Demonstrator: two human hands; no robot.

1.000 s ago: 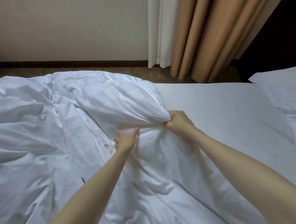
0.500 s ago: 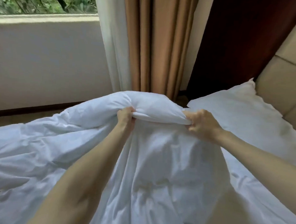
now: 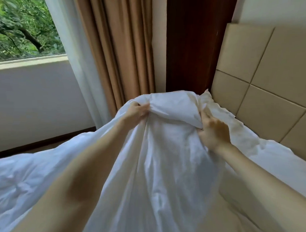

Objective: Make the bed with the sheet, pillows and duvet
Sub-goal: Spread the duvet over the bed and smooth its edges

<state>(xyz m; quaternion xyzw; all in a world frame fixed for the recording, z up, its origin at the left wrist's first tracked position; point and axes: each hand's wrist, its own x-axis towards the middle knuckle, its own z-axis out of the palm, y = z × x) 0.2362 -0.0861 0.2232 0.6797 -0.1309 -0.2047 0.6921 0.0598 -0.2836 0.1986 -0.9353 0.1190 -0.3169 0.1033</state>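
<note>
A white duvet (image 3: 164, 159) is lifted by its top edge above the bed, the cloth hanging down toward the camera and spreading off to the left. The left hand (image 3: 136, 112) grips the bunched edge with curled fingers; the right hand (image 3: 213, 131) clutches the edge a little apart from it. Just beyond lies a white pillow (image 3: 223, 116) against a beige padded headboard (image 3: 264, 81). Tan curtains (image 3: 116, 50) and a window (image 3: 25, 23) stand behind.

White puffy duvet (image 3: 164, 159) being held up by one bunched edge, hanging down in folds, white pillow (image 3: 223, 116) lying behind it
</note>
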